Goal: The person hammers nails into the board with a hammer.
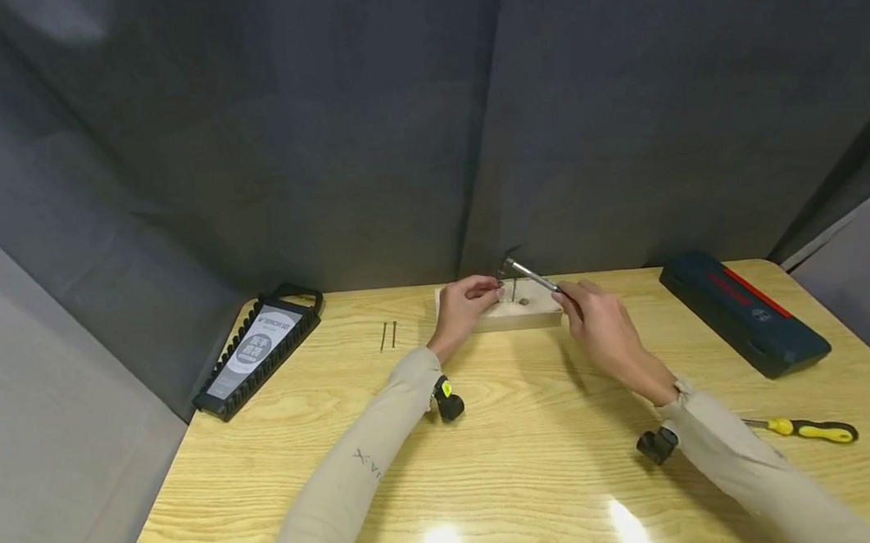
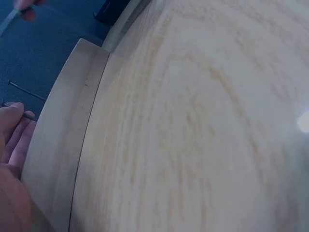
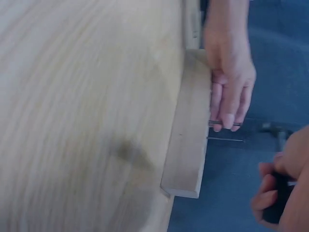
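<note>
left hand [image 1: 466, 309]: pinches one nail [image 3: 236, 124] upright on the wooden block [image 1: 515, 322]
right hand [image 1: 603, 324]: grips the hammer [image 1: 535, 276], its head above the block
second nail [image 1: 514, 290]: stands upright, just beside

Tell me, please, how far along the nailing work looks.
Done: one nail stands unsupported in the wooden block, much of its shank exposed. In hand: the left hand pinches a second nail at the block, while the right hand holds the hammer nearby. Left, apparently: driving both nails further, and perhaps using the two loose nails lying on the table.
</note>
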The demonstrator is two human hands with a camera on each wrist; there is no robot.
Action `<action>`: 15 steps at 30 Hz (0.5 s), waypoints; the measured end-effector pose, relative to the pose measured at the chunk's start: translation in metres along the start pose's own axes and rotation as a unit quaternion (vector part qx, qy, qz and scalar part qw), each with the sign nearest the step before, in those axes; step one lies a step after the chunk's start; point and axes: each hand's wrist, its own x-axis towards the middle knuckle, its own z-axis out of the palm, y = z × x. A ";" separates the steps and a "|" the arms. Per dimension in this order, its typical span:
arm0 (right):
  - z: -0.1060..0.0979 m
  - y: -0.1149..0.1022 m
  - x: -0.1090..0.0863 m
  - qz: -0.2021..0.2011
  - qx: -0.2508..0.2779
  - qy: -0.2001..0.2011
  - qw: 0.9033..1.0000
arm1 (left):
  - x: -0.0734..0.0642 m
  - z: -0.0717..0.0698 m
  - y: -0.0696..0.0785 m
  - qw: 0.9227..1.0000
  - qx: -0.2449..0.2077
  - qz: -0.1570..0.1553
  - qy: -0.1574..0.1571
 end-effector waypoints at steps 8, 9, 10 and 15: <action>-0.004 0.002 0.002 0.004 0.033 0.029 0.999 | -0.001 -0.003 0.001 1.000 -0.006 0.003 -0.010; -0.003 0.003 0.001 0.006 0.034 0.025 0.999 | -0.001 -0.003 0.001 1.000 -0.006 0.001 -0.011; -0.002 0.004 -0.001 0.008 0.035 0.019 0.999 | -0.001 -0.003 0.001 1.000 -0.008 0.000 -0.012; 0.002 0.007 -0.006 0.014 0.037 -0.002 0.999 | 0.000 -0.003 0.000 1.000 -0.012 -0.010 -0.013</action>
